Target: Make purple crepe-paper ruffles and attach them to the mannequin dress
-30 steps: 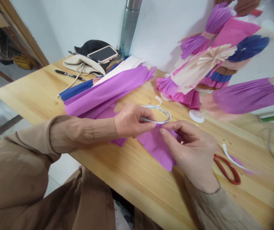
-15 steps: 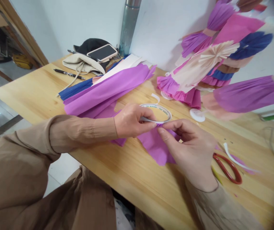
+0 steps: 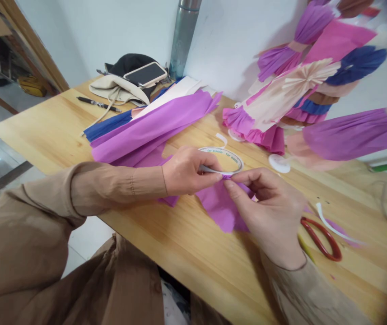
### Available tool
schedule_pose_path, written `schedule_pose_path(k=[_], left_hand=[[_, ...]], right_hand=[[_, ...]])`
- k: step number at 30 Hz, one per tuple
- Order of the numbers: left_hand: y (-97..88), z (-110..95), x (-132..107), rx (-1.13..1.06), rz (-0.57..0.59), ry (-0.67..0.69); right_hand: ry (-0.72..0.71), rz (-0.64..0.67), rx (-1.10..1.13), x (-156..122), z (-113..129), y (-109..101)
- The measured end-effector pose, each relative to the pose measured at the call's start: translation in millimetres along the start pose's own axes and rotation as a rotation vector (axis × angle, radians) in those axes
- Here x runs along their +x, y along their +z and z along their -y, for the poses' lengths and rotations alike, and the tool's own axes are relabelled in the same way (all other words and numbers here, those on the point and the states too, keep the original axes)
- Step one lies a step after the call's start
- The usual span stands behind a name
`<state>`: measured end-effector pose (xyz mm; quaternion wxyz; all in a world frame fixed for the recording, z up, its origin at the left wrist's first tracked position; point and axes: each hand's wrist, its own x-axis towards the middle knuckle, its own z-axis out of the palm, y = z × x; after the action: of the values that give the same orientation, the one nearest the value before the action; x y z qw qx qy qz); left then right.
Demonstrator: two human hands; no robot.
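My left hand (image 3: 187,171) grips a thin white roll of double-sided tape (image 3: 225,160), thumb and fingers closed on its near rim. My right hand (image 3: 268,212) pinches at the roll's edge right beside the left thumb, fingers curled over a piece of purple crepe paper (image 3: 218,205) that lies on the wooden table (image 3: 186,253). What the right fingertips hold, tape end or paper, is too small to make out.
Folded purple, blue and cream paper sheets (image 3: 152,124) lie behind the hands. Pleated paper fans (image 3: 291,90) stand at the back right against the wall. Red-handled scissors (image 3: 322,237) and white tape strips (image 3: 332,225) lie at right. A phone (image 3: 145,73) on a bag, a pen (image 3: 98,104) and a metal flask (image 3: 183,36) sit at the back.
The purple paper under my right hand has been drawn in slightly. Both hands stay at the tape roll.
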<state>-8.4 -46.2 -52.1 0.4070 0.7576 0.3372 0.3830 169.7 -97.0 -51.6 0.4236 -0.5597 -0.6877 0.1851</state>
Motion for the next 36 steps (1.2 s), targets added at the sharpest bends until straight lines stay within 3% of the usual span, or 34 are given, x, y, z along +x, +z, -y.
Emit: schedule_pose_path(k=[16,23,29,36], left_hand=[[-0.9,-2,0,0.034,0.017,0.002],[-3.5,1,3,0.097,0.08,0.084],[-3.6,-2,6,-0.114,0.024,-0.101],[-11.3,-5,10,-0.445,0.152,-0.401]], right_hand=[[0.076,0.003,0.124,4,-4,0],[0.13,0.029,0.226,10,-7,4],[0.076,0.007,0.16,8,-1,1],[0.063,0.049,0.144,13,5,-15]])
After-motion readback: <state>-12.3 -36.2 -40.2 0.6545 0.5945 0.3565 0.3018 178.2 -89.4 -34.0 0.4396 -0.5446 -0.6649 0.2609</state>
